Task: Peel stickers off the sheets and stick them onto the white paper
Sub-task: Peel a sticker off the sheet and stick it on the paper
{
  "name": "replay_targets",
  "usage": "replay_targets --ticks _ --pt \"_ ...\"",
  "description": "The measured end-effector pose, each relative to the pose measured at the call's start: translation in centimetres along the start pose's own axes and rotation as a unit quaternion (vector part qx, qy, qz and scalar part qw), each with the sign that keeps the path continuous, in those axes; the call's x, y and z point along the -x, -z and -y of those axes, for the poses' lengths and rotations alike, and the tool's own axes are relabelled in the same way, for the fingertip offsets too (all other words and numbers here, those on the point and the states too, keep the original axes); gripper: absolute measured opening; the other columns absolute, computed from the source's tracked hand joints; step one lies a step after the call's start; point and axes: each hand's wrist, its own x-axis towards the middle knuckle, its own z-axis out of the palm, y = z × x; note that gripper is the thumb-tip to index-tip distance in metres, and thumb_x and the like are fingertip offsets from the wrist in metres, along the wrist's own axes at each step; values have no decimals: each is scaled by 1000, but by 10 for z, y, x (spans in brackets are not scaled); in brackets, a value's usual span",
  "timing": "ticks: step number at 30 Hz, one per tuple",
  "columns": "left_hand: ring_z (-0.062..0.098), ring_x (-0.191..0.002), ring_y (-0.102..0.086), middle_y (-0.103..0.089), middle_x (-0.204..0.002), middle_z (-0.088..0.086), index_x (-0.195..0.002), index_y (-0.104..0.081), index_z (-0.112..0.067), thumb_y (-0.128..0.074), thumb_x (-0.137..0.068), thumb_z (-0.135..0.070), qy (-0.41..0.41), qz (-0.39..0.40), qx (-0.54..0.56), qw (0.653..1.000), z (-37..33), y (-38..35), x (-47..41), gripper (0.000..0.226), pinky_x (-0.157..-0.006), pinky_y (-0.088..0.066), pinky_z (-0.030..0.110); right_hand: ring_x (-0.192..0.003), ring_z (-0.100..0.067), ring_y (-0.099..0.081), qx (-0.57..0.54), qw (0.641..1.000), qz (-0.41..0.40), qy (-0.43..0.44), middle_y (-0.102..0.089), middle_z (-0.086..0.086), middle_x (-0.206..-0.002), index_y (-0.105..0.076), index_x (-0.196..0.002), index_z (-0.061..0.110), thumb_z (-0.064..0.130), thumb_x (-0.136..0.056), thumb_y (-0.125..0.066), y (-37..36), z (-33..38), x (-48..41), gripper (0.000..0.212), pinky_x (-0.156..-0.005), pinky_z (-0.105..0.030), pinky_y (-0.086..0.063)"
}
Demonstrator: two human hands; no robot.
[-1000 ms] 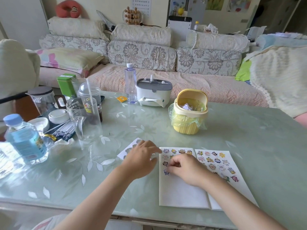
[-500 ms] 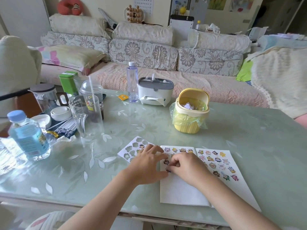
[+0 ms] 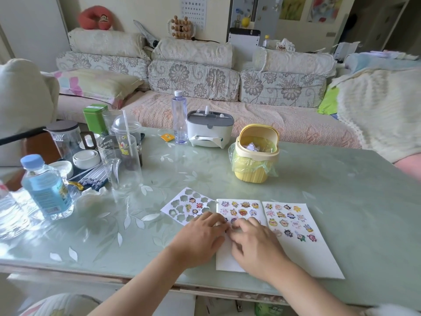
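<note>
While a second ago the left hand (image 3: 200, 238) lay across the sticker sheet (image 3: 189, 207), it has since been brought to the right, so that its fingertips now rest on the left edge of the white paper (image 3: 316, 258). The sheet is thereby left uncovered on the glass table (image 3: 341, 190), just beside the paper's left page; most of its shapes are seen to be already peeled out, with only a few stickers remaining near its middle.

The right hand (image 3: 255, 242) has been kept on the left page, and the two sets of fingertips are now met at one spot, below the two full rows of stickers already placed there. The left hand's fingers are laid fairly straight and flat on the paper, gripping nothing that can be seen. The right hand's fingers are bent down to the meeting point; whether a sticker is pinched beneath them cannot be told, as the spot is hidden.

It is judged that a sticker is being set down and smoothed into a third row. The right page is already filled with several rows, and much blank paper is left lower down
</note>
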Motion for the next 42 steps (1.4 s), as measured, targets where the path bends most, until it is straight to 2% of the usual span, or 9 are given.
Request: replay_targets --ticks 4,12,18,22,26,31,35,40,42 --pt "19 -117 -51 -52 -129 -5 -134 -58 -21 -36 -98 -47 -19 17 -29 999 -3 0 2 49 -97 -49 38 -94 -16 -55 4 1000 13 0 -61 11 -108 -68 -93 28 36 -81 -45 2 3 8 27 -71 -32 -53" --pt "13 -120 -48 -56 -134 -8 -131 -64 -21 -42 -95 -49 -18 -3 -10 1000 0 -1 14 50 -95 -51 33 -96 -21 -56 40 997 63 -18 -57 5 -115 -64 -121 23 35 -87 -39 4 11 8 44 -69 -37 -53" --pt "15 -107 -57 -61 -121 -6 -124 -66 -23 -50 -92 -46 -34 -29 -1 999 0 0 15 43 -85 -56 32 -117 -24 -44 39 992 119 -10 -44 2 -127 -39 -147 24 44 -83 -14 8 15 -4 72 -93 -41 -46" --pt "14 -109 -57 -62 -121 -9 -126 -65 -23 -47 -91 -48 -15 -31 -17 999 -1 -3 17 46 -80 -59 34 -115 -24 -46 37 994 107 -11 -47 2 -125 -45 -145 22 44 -85 -21 4 13 -2 69 -92 -40 -47" --pt "14 -111 -55 -60 -123 -7 -126 -66 -19 -43 -94 -48 -15 -18 -33 999 -3 -4 16 49 -79 -59 36 -108 -22 -53 24 997 75 -9 -55 4 -122 -63 -126 22 43 -88 -38 0 9 7 50 -84 -39 -52" --pt "17 -108 -58 -62 -124 -6 -127 -66 -25 -45 -96 -47 -39 -14 -15 999 0 0 17 43 -77 -59 36 -105 -17 -56 23 997 70 -22 -62 8 -122 -71 -113 25 46 -82 -46 5 6 13 44 -78 -36 -55" --pt "20 -104 -62 -66 -121 -2 -124 -68 -29 -46 -95 -46 -58 -15 -18 998 -1 1 17 40 -74 -60 36 -114 -20 -51 21 996 86 -22 -56 6 -132 -63 -127 25 45 -87 -39 8 8 15 50 -88 -40 -50" --pt "19 -124 -50 -55 -138 -3 -138 -56 -26 -38 -95 -52 -5 26 -8 1000 -8 6 17 54 -94 -53 39 -123 -22 -43 11 996 91 -25 -44 3 -141 -49 -141 24 46 -89 -30 6 13 9 59 -96 -41 -44" --pt "18 -126 -49 -54 -138 -4 -138 -55 -25 -39 -94 -52 0 26 -11 1000 -9 5 17 54 -96 -52 39 -125 -22 -38 10 994 106 -25 -39 4 -142 -44 -144 24 47 -89 -28 7 14 6 62 -100 -40 -41"
